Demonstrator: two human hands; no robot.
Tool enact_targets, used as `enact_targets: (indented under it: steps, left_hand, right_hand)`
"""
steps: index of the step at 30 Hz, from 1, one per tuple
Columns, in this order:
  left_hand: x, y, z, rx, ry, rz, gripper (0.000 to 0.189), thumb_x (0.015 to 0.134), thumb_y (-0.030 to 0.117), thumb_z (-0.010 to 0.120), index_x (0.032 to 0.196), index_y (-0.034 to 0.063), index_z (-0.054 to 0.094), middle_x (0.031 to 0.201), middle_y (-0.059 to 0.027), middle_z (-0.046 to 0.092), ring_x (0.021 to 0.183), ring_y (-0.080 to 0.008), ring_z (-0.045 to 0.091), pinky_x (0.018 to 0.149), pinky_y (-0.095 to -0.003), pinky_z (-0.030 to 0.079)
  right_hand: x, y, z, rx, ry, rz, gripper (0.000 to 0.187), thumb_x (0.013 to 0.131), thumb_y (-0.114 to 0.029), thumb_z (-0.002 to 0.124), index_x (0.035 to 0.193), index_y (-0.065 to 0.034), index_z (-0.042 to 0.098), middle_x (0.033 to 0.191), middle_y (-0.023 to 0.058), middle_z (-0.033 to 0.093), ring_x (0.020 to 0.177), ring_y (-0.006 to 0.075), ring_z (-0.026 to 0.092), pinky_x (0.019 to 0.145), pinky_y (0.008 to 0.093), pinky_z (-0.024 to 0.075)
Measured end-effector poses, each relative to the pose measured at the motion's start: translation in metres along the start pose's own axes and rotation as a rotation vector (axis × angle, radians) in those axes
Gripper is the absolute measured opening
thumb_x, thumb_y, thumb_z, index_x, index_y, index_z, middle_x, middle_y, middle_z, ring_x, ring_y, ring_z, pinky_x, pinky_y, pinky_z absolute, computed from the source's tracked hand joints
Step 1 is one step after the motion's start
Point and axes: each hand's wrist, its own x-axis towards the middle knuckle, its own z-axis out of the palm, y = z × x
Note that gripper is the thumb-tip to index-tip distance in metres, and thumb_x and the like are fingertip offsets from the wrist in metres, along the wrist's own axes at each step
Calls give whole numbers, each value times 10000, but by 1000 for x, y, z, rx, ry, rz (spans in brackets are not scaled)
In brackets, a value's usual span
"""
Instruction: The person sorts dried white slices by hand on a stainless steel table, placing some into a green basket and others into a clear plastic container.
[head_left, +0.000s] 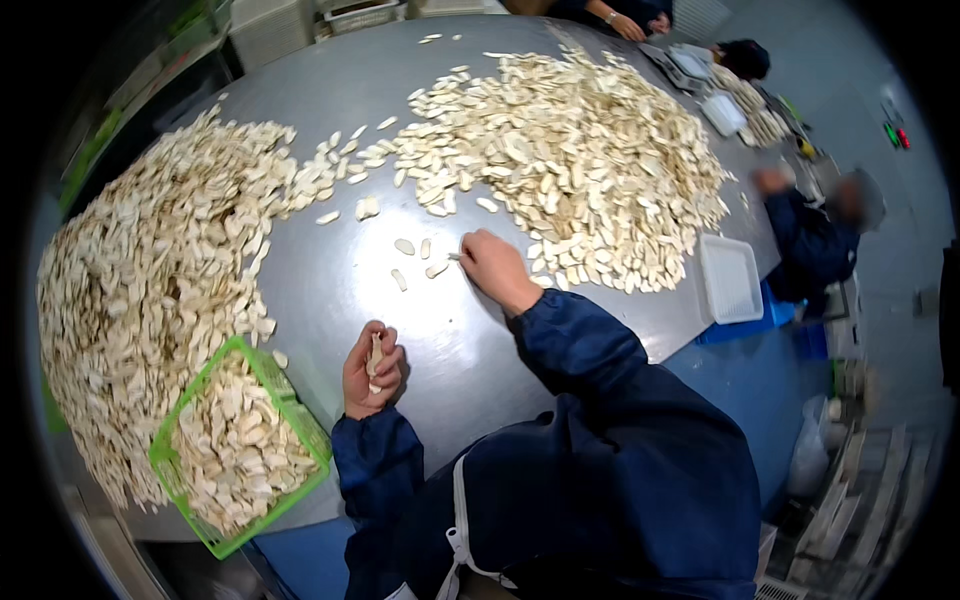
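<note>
My left hand (373, 367) is curled around a few pale dried slices (375, 356) above the steel table (457, 420). Farther forward and right, my right hand (487, 266) is at the tabletop with a slice (454, 256) at its fingertips. Several loose slices (405, 246) lie just left of it. A large heap of slices (585, 165) spreads beyond my right hand, and another heap (150, 285) covers the table's left side. Near my left hand, a green plastic basket (289, 491) holds more slices.
A white plastic tray (705, 281) is at the table's right edge. One co-worker (814, 232) is at the right, and another person's hands (628, 27) are at the far edge. White containers (724, 114) and a scale (670, 67) stand at the far right.
</note>
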Motion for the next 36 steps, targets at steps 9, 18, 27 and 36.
enact_targets:
  steps: [9, 18, 27, 36]
  left_hand:
    - [20, -24, 14, 100, 240, -245, 481, 987, 454, 304, 1170, 46, 482, 978, -128, 498, 628, -118, 395, 370, -150, 259]
    - [8, -18, -3, 20, 157, -153, 248, 982, 191, 408, 1164, 43, 486, 982, -106, 473, 651, -106, 414, 376, -142, 285]
    - [4, -20, -5, -13, 164, -18, 260, 983, 203, 415, 1196, 63, 465, 1007, -104, 474, 680, -117, 410, 388, -145, 315]
    - [9, -23, -3, -51, 155, -11, 270, 978, 193, 423, 1216, 73, 459, 981, -94, 452, 697, -129, 419, 404, -161, 326]
  right_hand:
    - [-53, -46, -41, 282, 28, -141, 313, 778, -192, 673, 1043, -58, 576, 925, 104, 582, 760, 285, 579, 636, 359, 472]
    - [-40, 93, -61, -467, 147, -508, 203, 816, -137, 547, 998, -51, 576, 1245, 156, 496, 1222, 317, 429, 1032, 533, 286]
    - [53, 178, -164, -915, 37, -320, 221, 759, -135, 601, 975, -109, 636, 1362, 154, 431, 1325, 307, 326, 1075, 517, 249]
    - [26, 233, -243, -437, 484, 48, 244, 826, -198, 613, 1017, -50, 647, 1071, 151, 606, 985, 327, 560, 832, 395, 452]
